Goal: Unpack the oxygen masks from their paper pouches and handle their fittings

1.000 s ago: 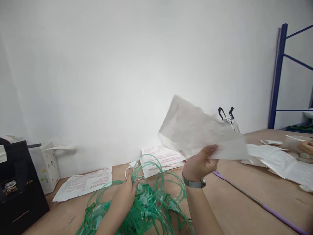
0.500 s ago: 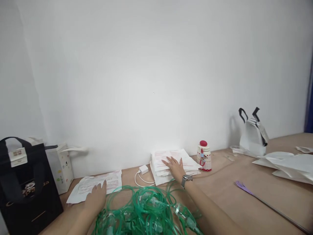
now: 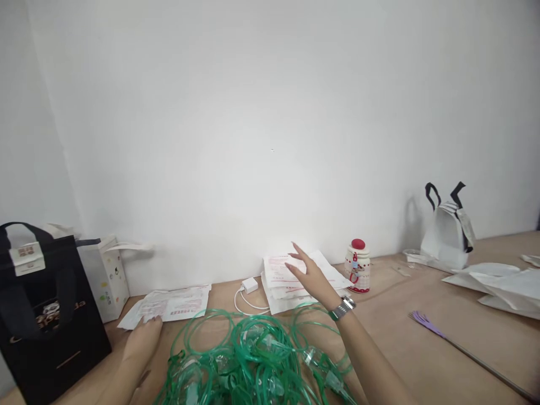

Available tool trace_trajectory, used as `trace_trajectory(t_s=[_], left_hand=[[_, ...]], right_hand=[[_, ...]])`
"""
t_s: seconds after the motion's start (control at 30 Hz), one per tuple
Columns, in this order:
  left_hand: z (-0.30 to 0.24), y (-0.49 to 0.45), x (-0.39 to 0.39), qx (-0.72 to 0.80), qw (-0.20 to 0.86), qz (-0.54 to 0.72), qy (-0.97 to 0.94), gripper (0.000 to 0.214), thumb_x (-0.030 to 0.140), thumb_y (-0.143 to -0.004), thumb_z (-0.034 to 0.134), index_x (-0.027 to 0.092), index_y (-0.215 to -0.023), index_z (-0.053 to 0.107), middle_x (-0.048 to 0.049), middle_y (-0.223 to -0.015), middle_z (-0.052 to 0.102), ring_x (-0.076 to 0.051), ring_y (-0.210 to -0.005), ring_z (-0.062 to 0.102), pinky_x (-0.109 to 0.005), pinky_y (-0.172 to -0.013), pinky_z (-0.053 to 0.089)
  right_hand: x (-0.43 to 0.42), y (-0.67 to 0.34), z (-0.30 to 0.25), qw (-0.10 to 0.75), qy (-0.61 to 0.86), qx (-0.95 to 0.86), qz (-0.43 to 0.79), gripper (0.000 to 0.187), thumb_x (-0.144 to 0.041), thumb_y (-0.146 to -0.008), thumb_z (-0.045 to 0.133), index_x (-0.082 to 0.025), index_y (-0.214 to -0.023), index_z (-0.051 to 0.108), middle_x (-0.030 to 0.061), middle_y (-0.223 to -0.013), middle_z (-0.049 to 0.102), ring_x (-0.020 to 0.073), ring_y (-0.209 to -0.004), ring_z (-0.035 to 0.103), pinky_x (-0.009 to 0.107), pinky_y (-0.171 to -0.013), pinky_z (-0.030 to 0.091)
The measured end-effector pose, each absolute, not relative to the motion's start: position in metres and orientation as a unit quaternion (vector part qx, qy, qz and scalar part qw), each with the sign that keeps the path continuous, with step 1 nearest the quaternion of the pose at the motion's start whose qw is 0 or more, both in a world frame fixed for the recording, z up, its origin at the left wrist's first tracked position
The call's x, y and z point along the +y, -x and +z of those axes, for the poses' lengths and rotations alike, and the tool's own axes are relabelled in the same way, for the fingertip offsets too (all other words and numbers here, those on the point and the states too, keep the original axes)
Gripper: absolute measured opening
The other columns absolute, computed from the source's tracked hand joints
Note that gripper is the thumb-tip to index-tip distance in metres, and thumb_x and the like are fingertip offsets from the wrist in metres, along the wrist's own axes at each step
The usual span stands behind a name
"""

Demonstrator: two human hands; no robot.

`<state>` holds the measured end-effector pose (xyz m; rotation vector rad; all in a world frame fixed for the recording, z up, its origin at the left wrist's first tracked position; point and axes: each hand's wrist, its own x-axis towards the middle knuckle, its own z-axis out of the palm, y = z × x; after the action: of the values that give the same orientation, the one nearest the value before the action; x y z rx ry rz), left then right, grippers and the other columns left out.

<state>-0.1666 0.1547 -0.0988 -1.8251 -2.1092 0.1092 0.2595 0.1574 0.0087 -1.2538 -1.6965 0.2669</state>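
Observation:
My right hand (image 3: pixel 311 277), wearing a watch, is raised over a stack of white printed packets (image 3: pixel 278 270) against the wall; its fingers are spread and hold nothing. At the near edge of another small pile of printed packets (image 3: pixel 177 304) is my left hand (image 3: pixel 144 334). The left fingers point down and away, their tips hidden, so I cannot tell whether they grip a packet. Between my arms lies a tangled heap of green tubing (image 3: pixel 257 360) with clear plastic masks (image 3: pixel 189 377) among it.
A black bag (image 3: pixel 50 304) and a white patterned bag (image 3: pixel 110 278) stand at left. Behind the tubing are a white charger (image 3: pixel 250 285) and its cable. To the right are a red-topped jar (image 3: pixel 358 267), a white bag (image 3: pixel 445 239), white packaging (image 3: pixel 506 284) and a purple-ended rod (image 3: pixel 468 354).
My right hand has lifted off the packet stack, fingers spread. My left hand has drawn back from on top of the left packets to their near edge. The view has shifted slightly.

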Motion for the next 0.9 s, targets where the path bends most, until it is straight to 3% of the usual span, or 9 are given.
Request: trace_trajectory(t_s=[0.07, 0.17, 0.33, 0.43, 0.53, 0.6, 0.7, 0.77, 0.9], left_hand=[[-0.097, 0.167, 0.145, -0.749, 0.174, 0.038, 0.638, 0.024, 0.015, -0.089, 0.046, 0.01, -0.108, 0.058, -0.0086, -0.102, 0.067, -0.019, -0.099, 0.062, -0.037, -0.085, 0.047], [-0.087, 0.163, 0.133, -0.76, 0.176, 0.033, 0.624, 0.022, 0.03, -0.087, 0.052, 0.013, -0.099, 0.06, -0.0044, -0.094, 0.066, -0.017, -0.089, 0.063, -0.037, -0.079, 0.05], [-0.05, 0.145, 0.124, -0.767, 0.187, 0.002, 0.614, 0.031, 0.021, -0.092, 0.034, 0.012, -0.09, 0.063, -0.0092, -0.085, 0.069, -0.021, -0.081, 0.066, -0.036, -0.068, 0.049], [-0.044, 0.125, 0.12, -0.746, 0.217, -0.019, 0.629, 0.039, 0.01, -0.087, 0.025, 0.009, -0.1, 0.062, -0.018, -0.107, 0.065, -0.027, -0.102, 0.06, -0.043, -0.086, 0.043], [-0.065, 0.104, 0.123, -0.731, 0.232, -0.022, 0.642, 0.05, 0.001, -0.077, 0.031, 0.007, -0.123, 0.05, -0.0188, -0.138, 0.042, -0.028, -0.131, 0.033, -0.052, -0.106, 0.018], [-0.087, 0.095, 0.131, -0.741, 0.207, -0.01, 0.638, 0.058, -0.001, -0.071, 0.037, 0.007, -0.127, 0.046, -0.0197, -0.139, 0.041, -0.031, -0.132, 0.032, -0.061, -0.102, 0.019], [-0.111, 0.093, 0.145, -0.753, 0.177, -0.01, 0.633, 0.058, 0.004, -0.074, 0.038, 0.01, -0.132, 0.041, -0.02, -0.14, 0.04, -0.032, -0.13, 0.035, -0.064, -0.095, 0.029], [-0.115, 0.097, 0.151, -0.751, 0.175, -0.02, 0.637, 0.055, 0.011, -0.08, 0.037, 0.014, -0.134, 0.039, -0.0199, -0.139, 0.042, -0.033, -0.128, 0.038, -0.065, -0.094, 0.029], [-0.105, 0.106, 0.153, -0.731, 0.18, -0.054, 0.656, 0.045, 0.019, -0.085, 0.035, 0.017, -0.129, 0.047, -0.0184, -0.132, 0.05, -0.03, -0.123, 0.046, -0.059, -0.1, 0.025]], right_hand=[[0.133, -0.256, 0.032, 0.587, 0.446, -0.65, 0.185, 0.059, -0.042, -0.084, 0.05, -0.021, -0.137, 0.033, 0.0108, -0.12, 0.059, 0.0215, -0.117, 0.049, 0.041, -0.095, 0.038], [0.09, -0.255, 0.062, 0.675, 0.362, -0.583, 0.271, 0.052, -0.037, -0.081, 0.055, -0.019, -0.128, 0.045, 0.0099, -0.108, 0.065, 0.02, -0.108, 0.055, 0.04, -0.095, 0.038], [0.034, -0.263, 0.087, 0.701, 0.348, -0.555, 0.284, 0.038, -0.033, -0.08, 0.056, -0.021, -0.116, 0.055, 0.008, -0.101, 0.068, 0.0203, -0.106, 0.057, 0.039, -0.093, 0.04], [0.018, -0.271, 0.093, 0.716, 0.348, -0.548, 0.258, 0.036, -0.034, -0.079, 0.058, -0.022, -0.114, 0.058, 0.0072, -0.098, 0.069, 0.0223, -0.105, 0.058, 0.042, -0.094, 0.039], [0.009, -0.278, 0.095, 0.748, 0.336, -0.526, 0.228, 0.034, -0.036, -0.078, 0.059, -0.024, -0.11, 0.06, 0.0066, -0.1, 0.069, 0.0234, -0.106, 0.057, 0.044, -0.096, 0.037], [0.005, -0.28, 0.096, 0.766, 0.324, -0.512, 0.212, 0.032, -0.035, -0.078, 0.06, -0.024, -0.108, 0.062, 0.0067, -0.103, 0.067, 0.0242, -0.105, 0.058, 0.044, -0.097, 0.037], [0.001, -0.283, 0.097, 0.779, 0.322, -0.502, 0.193, 0.031, -0.036, -0.078, 0.061, -0.024, -0.106, 0.063, 0.0074, -0.098, 0.068, 0.0253, -0.103, 0.059, 0.045, -0.094, 0.039], [0.0, -0.285, 0.097, 0.782, 0.328, -0.496, 0.184, 0.03, -0.037, -0.077, 0.061, -0.023, -0.104, 0.063, 0.0078, -0.094, 0.069, 0.026, -0.101, 0.06, 0.045, -0.092, 0.041], [0.003, -0.286, 0.095, 0.792, 0.333, -0.484, 0.168, 0.028, -0.038, -0.077, 0.061, -0.024, -0.101, 0.064, 0.0078, -0.096, 0.069, 0.0262, -0.099, 0.061, 0.045, -0.09, 0.043]])
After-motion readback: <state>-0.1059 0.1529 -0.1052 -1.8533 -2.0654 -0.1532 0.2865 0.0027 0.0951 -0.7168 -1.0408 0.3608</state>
